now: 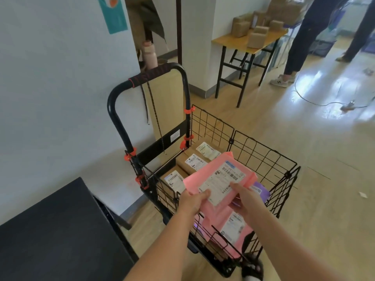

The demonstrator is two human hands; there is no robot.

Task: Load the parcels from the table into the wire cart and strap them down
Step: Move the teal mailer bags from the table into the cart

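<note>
Pale wood floor (304, 151) runs under everything, and a black table (50, 230) stands left of the grip. Directly beneath the grip sits the wire cart (263, 147), with cardboard boxes (189, 157) lying beyond and a second pink parcel (233, 230) below. The left hand (192, 201) and right hand (246, 197) pinch the near edge of a pink parcel (219, 175), thumbs on top, holding it over the basket. Loading looks to be in hand. Next, the parcel wants lowering flat onto the stack, then the cord (150, 75) wound on the handle beyond wants freeing for strapping.
</note>
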